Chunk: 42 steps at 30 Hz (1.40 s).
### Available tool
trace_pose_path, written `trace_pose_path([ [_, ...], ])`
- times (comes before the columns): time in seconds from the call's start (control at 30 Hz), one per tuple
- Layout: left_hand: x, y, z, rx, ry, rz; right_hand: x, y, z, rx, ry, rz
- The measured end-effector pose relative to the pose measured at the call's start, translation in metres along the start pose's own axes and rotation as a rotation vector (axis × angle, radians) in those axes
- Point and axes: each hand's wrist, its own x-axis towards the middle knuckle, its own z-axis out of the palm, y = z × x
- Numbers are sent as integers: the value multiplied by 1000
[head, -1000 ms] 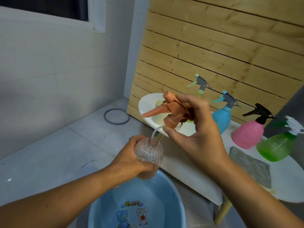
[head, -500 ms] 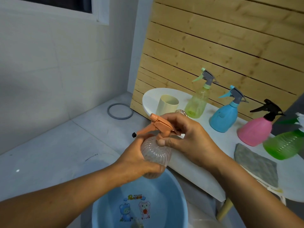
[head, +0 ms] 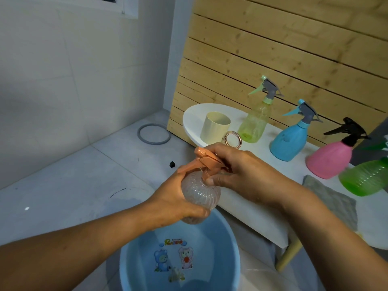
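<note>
A clear ribbed spray bottle (head: 201,192) is held upright above a blue basin (head: 228,244). My left hand (head: 174,202) grips its round body from the left. An orange trigger spray head (head: 204,160) sits on the bottle's neck, nozzle pointing left. My right hand (head: 241,173) wraps over the back of that head, its thumb and fingers pinching the collar at the neck. The dip tube is inside the bottle and I cannot make it out.
A white oval table (head: 252,215) stands to the right against a wooden slat wall. On it are a cream cup (head: 214,128), yellow-green (head: 255,120), blue (head: 288,141), pink (head: 329,160) and green (head: 365,179) spray bottles, and a grey cloth (head: 333,200). A grey ring (head: 154,134) lies on the tiled floor.
A second ago my right hand held the orange head above the bottle with the tube entering the neck. It has come down and the head now sits on the neck.
</note>
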Motion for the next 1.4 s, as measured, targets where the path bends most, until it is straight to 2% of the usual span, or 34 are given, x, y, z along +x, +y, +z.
trace_pose_path([
  [0.13,-2,0,2,0,41,-47,0,-4,1,-99,33,8],
  [0.2,-1,0,2,1,54,-56,-1,-3,7,-115,122,15],
  [0.23,-1,1,2,-4,61,-52,-1,-2,13,-65,196,29],
  [0.3,-1,2,1,-18,81,-47,0,1,25,195,317,69],
  [0.37,-1,4,0,-41,106,-45,2,5,33,443,352,67],
  [0.47,0,8,-2,-61,121,-36,5,9,32,542,288,-6],
  [0.67,-1,11,-5,-72,97,-27,3,13,20,498,115,-99],
  [0.87,-2,12,-8,-77,108,-26,4,18,30,624,221,-95],
  [1.03,-4,12,-8,-64,104,-33,3,18,34,544,273,-67],
  [1.23,-4,12,-6,-39,122,-23,3,15,48,571,384,-23],
  [1.4,-1,10,-7,-44,124,-30,4,19,41,269,348,-13],
])
